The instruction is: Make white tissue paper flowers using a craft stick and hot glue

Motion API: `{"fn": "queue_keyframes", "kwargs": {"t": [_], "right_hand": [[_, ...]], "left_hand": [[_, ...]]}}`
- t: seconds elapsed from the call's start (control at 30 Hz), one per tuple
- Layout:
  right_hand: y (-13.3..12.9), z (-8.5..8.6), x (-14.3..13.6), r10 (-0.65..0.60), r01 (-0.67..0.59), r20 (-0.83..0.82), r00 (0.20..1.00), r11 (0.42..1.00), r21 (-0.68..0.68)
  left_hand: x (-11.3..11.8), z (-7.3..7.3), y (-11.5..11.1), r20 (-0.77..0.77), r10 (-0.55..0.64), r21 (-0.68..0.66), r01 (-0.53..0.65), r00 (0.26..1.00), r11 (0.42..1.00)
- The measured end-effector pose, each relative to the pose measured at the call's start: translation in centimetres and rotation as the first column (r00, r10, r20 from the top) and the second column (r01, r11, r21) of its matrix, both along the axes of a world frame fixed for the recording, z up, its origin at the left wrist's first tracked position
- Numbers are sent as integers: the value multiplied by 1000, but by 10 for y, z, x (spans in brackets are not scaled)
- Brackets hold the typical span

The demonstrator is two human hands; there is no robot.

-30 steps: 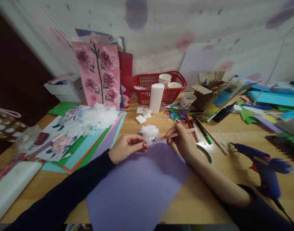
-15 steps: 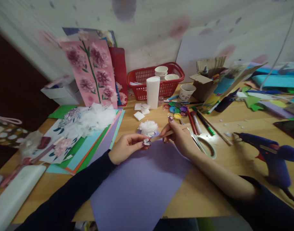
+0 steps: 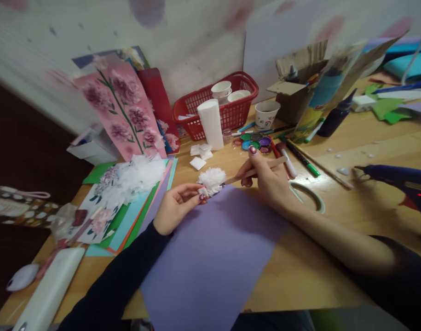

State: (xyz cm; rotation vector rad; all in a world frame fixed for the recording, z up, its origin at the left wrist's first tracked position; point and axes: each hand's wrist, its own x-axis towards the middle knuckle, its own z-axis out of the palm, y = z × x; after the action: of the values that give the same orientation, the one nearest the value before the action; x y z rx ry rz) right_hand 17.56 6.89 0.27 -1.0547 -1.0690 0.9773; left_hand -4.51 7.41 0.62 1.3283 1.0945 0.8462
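Between the fingertips of my left hand (image 3: 181, 205) is a small white paper piece (image 3: 202, 191). My right hand (image 3: 265, 179) grips a flat wooden stick (image 3: 253, 172) like a pen, its tip pointing left at the edge of a ruffled white paper flower (image 3: 212, 180). Whether the tip touches the flower I cannot tell. The flower rests at the far corner of a purple sheet (image 3: 210, 257), which lies under both hands. Behind it, several small white paper squares (image 3: 198, 162) lie on the table, beside an upright white paper roll (image 3: 210, 124).
A red basket (image 3: 236, 110) with paper cups stands at the back. Scissors (image 3: 310, 195) lie partly beneath my right forearm, and a glue gun (image 3: 400, 179) is at the right. Coloured sheets and white paper ruffles (image 3: 137, 179) cover the left side. Paint pots (image 3: 255, 141) sit behind my right hand.
The stick's tip has moved from the paper piece in my left hand to the flower's right side. My hands have drawn apart, and the view has tilted and shifted.
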Motion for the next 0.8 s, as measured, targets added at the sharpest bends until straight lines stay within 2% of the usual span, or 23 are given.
{"fn": "queue_keyframes", "kwargs": {"t": [0.13, 0.23, 0.3, 0.47, 0.6, 0.7, 0.8], "right_hand": [[1, -7, 0, 25, -25, 81, 996, 1000, 2], [2, -12, -1, 57, -60, 147, 988, 998, 21], [3, -14, -1, 52, -58, 180, 982, 998, 28], [6, -15, 0, 83, -89, 195, 977, 996, 22], [8, -16, 0, 103, -108, 139, 985, 994, 27], [9, -18, 0, 86, -91, 119, 989, 995, 38], [9, -18, 0, 37, -42, 114, 993, 998, 49]], "left_hand": [[4, 10, 1, -193, 81, 198, -43, 978, 979], [12, 15, 2, -334, 102, 410, 47, 937, 911], [19, 15, 4, -408, 105, 492, 121, 907, 862], [32, 10, 12, -574, 169, 482, 164, 801, 861], [40, 8, 17, -640, 271, 554, 188, 719, 811], [42, 8, 19, -640, 310, 587, 188, 703, 787], [42, 7, 21, -645, 303, 579, 191, 701, 792]]}}
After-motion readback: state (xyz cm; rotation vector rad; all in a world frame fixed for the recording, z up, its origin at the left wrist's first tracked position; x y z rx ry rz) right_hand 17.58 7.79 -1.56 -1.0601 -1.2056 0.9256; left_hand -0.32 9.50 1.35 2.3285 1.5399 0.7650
